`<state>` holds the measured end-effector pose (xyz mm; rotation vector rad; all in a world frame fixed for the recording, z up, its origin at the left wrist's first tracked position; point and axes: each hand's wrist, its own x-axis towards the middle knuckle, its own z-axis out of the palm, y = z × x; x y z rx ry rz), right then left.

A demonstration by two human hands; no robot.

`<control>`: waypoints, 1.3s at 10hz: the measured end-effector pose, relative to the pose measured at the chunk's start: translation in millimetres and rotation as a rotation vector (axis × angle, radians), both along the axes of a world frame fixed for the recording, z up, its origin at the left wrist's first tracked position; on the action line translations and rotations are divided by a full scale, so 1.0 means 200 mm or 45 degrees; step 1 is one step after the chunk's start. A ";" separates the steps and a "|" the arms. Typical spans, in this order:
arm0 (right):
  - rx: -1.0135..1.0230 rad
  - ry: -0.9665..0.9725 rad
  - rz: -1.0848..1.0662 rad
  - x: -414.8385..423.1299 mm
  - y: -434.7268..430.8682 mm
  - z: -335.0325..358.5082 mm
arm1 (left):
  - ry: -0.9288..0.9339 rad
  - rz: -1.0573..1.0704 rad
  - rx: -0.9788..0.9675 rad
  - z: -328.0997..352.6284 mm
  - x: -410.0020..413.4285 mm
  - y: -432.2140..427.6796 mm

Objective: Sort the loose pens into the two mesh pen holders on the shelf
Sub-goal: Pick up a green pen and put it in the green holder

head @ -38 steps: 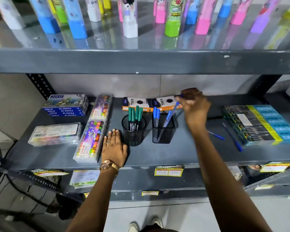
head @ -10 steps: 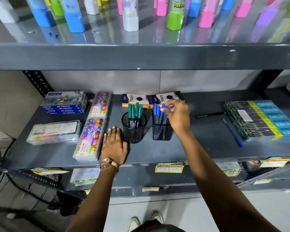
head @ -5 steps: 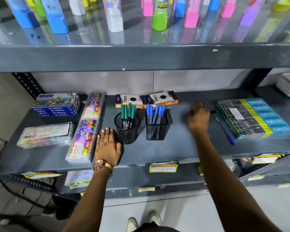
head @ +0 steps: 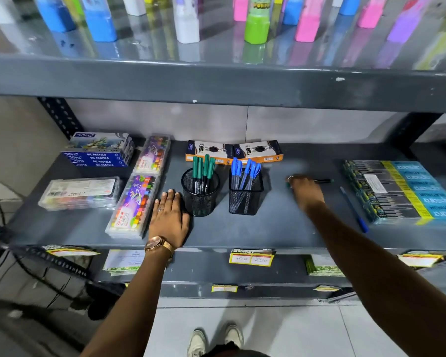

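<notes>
Grey metal shelf (head: 281, 228), round mesh holder (head: 200, 195) with green pens, square mesh holder (head: 245, 195) with blue pens, left hand (head: 169, 217) flat, fingers spread, beside round holder, right hand (head: 307, 191) blurred over green pen (head: 322, 180), grip unclear, loose blue pen (head: 353, 210) right.

— What has been changed on the shelf (head: 281, 228) since the earlier pictures?

— Two loose blue pens were lying at the right 3.8 s ago; only one blue pen (head: 353, 206) is left there now. More blue caps are counted in the square mesh holder (head: 245, 199).

— And the right hand (head: 305, 191)?

— It was raised over that holder with a pen, then withdrawn to the right. Now it is laid on the green pen (head: 322, 180), the fingers (head: 291, 179) curled over one end; whether the pen has been gripped cannot be told.
</notes>
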<state>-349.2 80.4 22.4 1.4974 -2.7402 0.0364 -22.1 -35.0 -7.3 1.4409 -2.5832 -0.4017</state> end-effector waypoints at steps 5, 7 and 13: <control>-1.781 -0.971 0.120 0.56 -0.31 0.69 | -0.015 -0.010 0.020 0.01 0.01 0.00; -1.172 -0.776 0.303 0.79 -0.42 0.48 | 0.004 -0.014 0.029 0.01 0.01 0.00; -0.535 -0.354 0.176 0.81 -0.43 0.38 | 0.006 -0.021 0.043 0.01 0.01 0.00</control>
